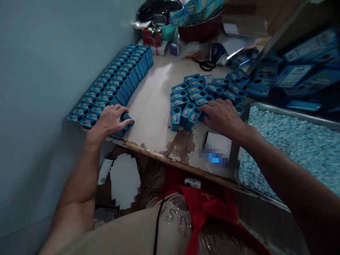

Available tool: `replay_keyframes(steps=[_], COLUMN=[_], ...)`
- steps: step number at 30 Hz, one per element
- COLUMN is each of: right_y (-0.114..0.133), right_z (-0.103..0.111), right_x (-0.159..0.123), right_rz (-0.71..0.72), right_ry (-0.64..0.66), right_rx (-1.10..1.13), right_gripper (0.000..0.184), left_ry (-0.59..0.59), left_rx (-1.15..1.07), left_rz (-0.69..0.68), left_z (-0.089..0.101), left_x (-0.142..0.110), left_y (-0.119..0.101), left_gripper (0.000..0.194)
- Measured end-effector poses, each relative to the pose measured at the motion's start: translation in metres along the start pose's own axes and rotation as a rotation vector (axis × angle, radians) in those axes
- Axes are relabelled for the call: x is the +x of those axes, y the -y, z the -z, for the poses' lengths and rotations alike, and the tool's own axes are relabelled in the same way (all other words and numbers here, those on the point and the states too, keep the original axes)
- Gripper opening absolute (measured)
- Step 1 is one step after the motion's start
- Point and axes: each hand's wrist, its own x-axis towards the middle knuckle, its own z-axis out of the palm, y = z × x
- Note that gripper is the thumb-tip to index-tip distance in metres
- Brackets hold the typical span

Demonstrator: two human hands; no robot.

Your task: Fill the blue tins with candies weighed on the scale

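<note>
Small blue boxes (117, 83) with round dark holes in their tops stand upright in tight rows along the wall side of the table. At the near end of these rows, my left hand (111, 118) is closed around a small blue box (129, 118), its thumb on the right side. A looser group of the same boxes (188, 94) stands at the middle right, some turned at angles. Over the near right part of that group, my right hand (221, 115) curls its fingers down on a small blue box (202, 116); the fingertips are partly hidden.
A metal tray (265, 106) full of small pale blue pieces is at the right. Behind it are larger blue cartons (294, 76). Scissors (207, 65), a red tape dispenser (152, 36) and a dark red basin (200, 30) lie towards the back. The table's front edge (159, 156) is worn.
</note>
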Motion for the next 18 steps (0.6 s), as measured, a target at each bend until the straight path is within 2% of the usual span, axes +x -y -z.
replay_keyframes(steps=[4,7,9,12,15,18], right_y=[-0.004,-0.012,-0.021,-0.033,-0.035,-0.030], right_z=[0.004,0.008,0.012,0.014,0.006,-0.009], right_x=[0.020,0.010,-0.012,-0.059,-0.106,-0.135], right_rz=[0.093,0.154,0.138,0.010,-0.118,-0.207], right_ry=[0.114,0.101,0.065,-0.018,-0.054,-0.073], right_rx=[-0.071,-0.022,0.049,0.131,0.160,0.194], right_gripper=[0.034,0.026,0.025,0.022,0.018,0.014], left_ry=[-0.084,-0.111,-0.110,-0.147,-0.202,-0.229], left_rx=[-0.046,-0.061,-0.052,-0.049,-0.098,-0.170], left_rz=[0.035,0.022,0.021,0.001,-0.025,-0.037], left_z=[-0.019,-0.024,-0.024,-0.025,-0.027,-0.019], left_x=[-0.002,0.002,0.005,0.010,0.013,0.011], left_y=[-0.007,-0.001,0.005,0.013,0.015,0.007], left_gripper=[0.014,0.018,0.023,0.032,0.037,0.047])
